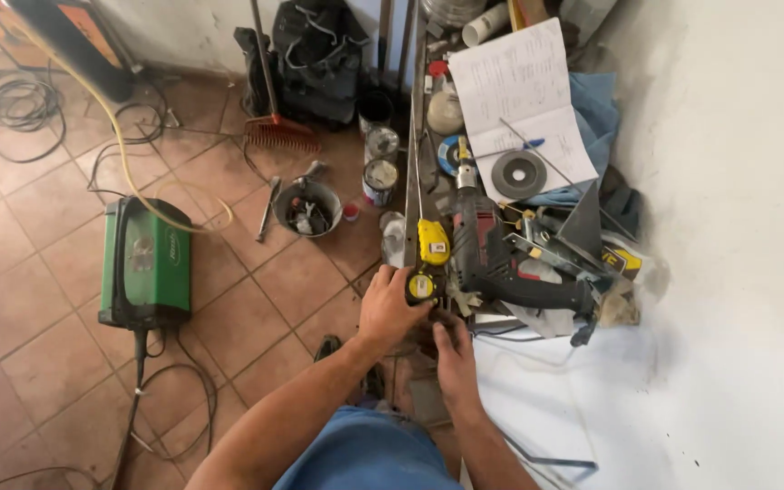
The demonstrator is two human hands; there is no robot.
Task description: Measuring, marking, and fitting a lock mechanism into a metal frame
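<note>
My left hand (388, 308) is closed around a yellow and black tape measure (421, 287) at the near end of a cluttered workbench (537, 390). Its metal blade (416, 181) runs away from me along a long steel bar (410, 218). A second yellow tape measure (433, 241) lies just beyond the first. My right hand (452, 354) sits close beside the left, fingers curled at the bar's near end; what it grips is hidden. A dark red power drill (492, 263) lies on the bench just right of both hands.
An open notebook (519, 91), a grinding disc (518, 173) and metal offcuts crowd the bench by the white wall. On the tiled floor stand a green welding machine (145, 263) with cables, a bucket (308, 209), paint tins (379, 181) and a rake (279, 127).
</note>
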